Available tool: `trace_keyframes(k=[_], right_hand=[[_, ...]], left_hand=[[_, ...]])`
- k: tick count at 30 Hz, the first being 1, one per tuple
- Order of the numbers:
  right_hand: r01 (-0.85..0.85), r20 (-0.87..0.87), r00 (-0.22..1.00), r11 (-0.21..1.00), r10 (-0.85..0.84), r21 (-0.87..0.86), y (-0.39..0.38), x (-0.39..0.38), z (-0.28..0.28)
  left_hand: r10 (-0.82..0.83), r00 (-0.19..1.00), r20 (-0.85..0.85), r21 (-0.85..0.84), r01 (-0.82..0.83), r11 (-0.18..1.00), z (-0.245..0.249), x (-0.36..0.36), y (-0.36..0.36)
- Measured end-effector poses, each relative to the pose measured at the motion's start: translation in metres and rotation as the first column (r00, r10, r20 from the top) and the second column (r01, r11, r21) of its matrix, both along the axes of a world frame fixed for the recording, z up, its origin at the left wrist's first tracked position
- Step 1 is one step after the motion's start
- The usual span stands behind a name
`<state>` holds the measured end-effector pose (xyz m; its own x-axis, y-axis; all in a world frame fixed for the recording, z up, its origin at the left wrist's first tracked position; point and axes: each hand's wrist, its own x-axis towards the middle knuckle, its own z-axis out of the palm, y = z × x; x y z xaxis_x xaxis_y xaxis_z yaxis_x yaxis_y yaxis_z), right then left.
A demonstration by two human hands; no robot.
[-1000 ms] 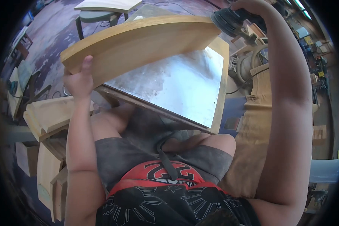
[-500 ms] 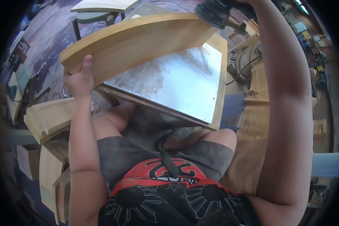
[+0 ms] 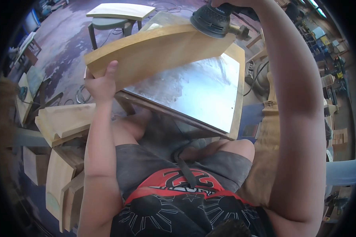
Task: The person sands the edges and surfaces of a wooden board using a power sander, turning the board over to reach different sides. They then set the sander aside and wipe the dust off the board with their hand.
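Note:
A thick, gently curved wooden panel (image 3: 154,53) is tilted up on edge over the work table. My left hand (image 3: 103,85) grips its left end, thumb on the near face and fingers behind. At the panel's far right end is a dark round orbital sander (image 3: 211,21), its pad at or against the wood; exact contact is hard to tell. My right hand (image 3: 245,4) is wrapped around the sander from above, partly cut off by the frame's top. Below the panel lies the table's shiny, smudged metal sheet (image 3: 194,93), with a wooden border along its right side.
Wooden pieces (image 3: 65,122) are stacked at my left. Beyond the table, a pale board (image 3: 120,11) rests on a grey stool (image 3: 106,24). A cable (image 3: 257,81) hangs at the right, near brown cardboard (image 3: 271,134) on the floor. Tools and scraps line the right side.
The sander has shifted left along the panel and now covers more of its right end. The view has swung slightly, moving the scene right and down. My left hand keeps its grip.

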<state>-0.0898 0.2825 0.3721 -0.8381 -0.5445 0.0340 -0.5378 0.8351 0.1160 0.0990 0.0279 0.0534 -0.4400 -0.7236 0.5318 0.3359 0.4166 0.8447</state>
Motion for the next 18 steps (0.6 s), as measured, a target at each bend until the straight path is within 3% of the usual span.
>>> trace_keyframes(k=[8,18], right_hand=[[-0.144,0.157,0.974,0.980,0.165,-0.137,-0.042,0.059,0.011],[-0.436,0.053,0.899,0.900,0.435,0.011,-0.104,0.102,0.010]], left_hand=[[-0.023,0.999,0.035,0.015,0.022,1.000,0.002,0.002,0.002],[-0.022,0.994,0.103,0.054,0.017,0.998,0.008,0.007,0.001]])
